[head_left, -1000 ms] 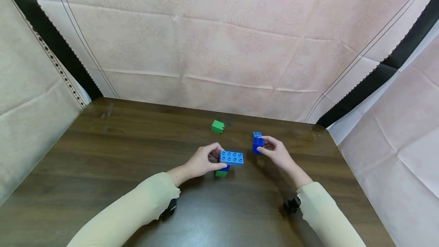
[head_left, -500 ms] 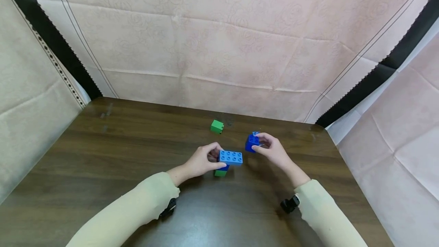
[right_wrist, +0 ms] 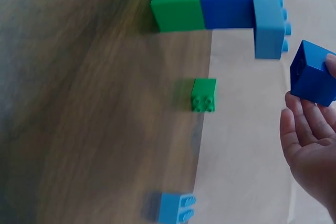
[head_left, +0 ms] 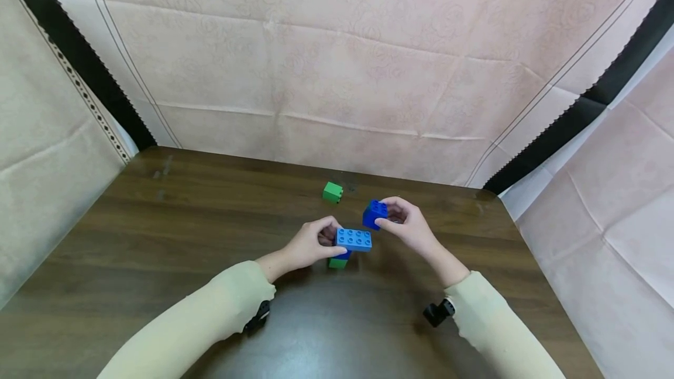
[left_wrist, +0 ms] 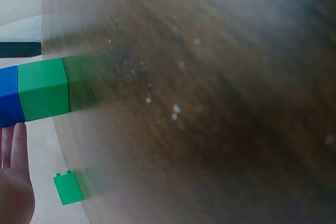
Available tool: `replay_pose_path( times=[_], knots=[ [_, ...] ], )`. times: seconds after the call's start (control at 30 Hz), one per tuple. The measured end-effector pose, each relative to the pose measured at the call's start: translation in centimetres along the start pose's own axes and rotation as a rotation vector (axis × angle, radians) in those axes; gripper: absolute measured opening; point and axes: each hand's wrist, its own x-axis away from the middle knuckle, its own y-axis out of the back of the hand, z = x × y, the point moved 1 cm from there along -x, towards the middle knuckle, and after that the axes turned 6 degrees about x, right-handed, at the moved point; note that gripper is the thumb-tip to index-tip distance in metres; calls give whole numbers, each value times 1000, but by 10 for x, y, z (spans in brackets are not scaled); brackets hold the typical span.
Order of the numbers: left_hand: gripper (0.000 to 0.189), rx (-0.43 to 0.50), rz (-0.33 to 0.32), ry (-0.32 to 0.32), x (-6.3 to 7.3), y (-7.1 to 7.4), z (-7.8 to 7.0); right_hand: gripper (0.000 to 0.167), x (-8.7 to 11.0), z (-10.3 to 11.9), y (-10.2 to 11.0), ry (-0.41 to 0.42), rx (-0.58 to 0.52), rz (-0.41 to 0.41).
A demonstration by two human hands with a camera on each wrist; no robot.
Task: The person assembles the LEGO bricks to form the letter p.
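In the head view my left hand (head_left: 310, 244) holds a stack of toy building bricks between thumb and fingers. The stack has a green brick (head_left: 337, 263) at the bottom, a dark blue brick (right_wrist: 227, 3) in the middle and a long light blue brick (head_left: 353, 240) on top, jutting out to the right. My right hand (head_left: 408, 224) pinches a second dark blue brick (head_left: 375, 214), raised off the table just beyond and right of the stack. That brick and the light blue one are apart in the right wrist view.
A loose green brick (head_left: 332, 192) lies on the wooden table (head_left: 210, 215) near its far edge. A small light blue brick (right_wrist: 170, 208) stands on the table in the right wrist view; the right hand hides it in the head view. Pale cloth (head_left: 316, 75) hangs behind.
My right hand has lifted the dark blue brick from beside the small light blue one and carried it left and up toward the stack. My left hand has stayed nearly still.
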Motion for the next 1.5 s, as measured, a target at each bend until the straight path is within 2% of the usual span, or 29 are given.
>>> replay_pose_path(
  times=[0.23, 0.37, 0.67, 0.97, 1.27, 1.5],
  knots=[
    [29, 6, -3, -4, -1, 3, 3, 32, -1, 14, -9, 68, -17, 29],
    [29, 8, -3, -3, -2, 4, 4, 33, 0, 19, -15, 76, -13, 51],
    [29, 13, 6, -9, -2, 2, 6, 32, 1, 16, -26, 96, -23, 108],
    [29, 22, 21, -6, -2, 1, 4, 33, 2, 17, -29, 87, -12, 116],
    [29, 18, 26, -36, -2, 2, 4, 35, 4, 22, -35, 99, 66, 142],
    [29, 37, 35, -42, -2, 3, 5, 36, 4, 21, -37, 125, 101, 131]
  ],
)
